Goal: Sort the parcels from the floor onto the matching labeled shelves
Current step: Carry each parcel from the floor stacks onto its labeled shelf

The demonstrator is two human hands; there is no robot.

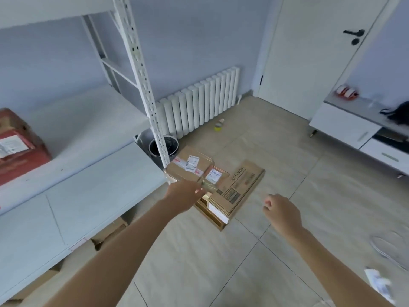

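Note:
A brown cardboard parcel (190, 165) with white shipping labels lies on the floor at the foot of the white shelf rack (141, 85). It sits partly on a flat printed carton (241, 187) and a thinner carton beneath. My left hand (186, 193) stretches out to the parcel's near edge, with its blurred fingertips at the taped corner. My right hand (281, 211) hovers to the right above the floor tiles, loosely curled and holding nothing. A red parcel (17, 147) with a white label stands on the shelf at the left.
A black bucket (163, 147) stands behind the rack's post, a white radiator (199, 103) lines the wall, and a tape roll (219, 125) lies on the floor. More cardboard boxes (106, 233) sit under the lowest shelf. At the right are a white cabinet (345, 127), a slipper (389, 247) and paper (378, 282).

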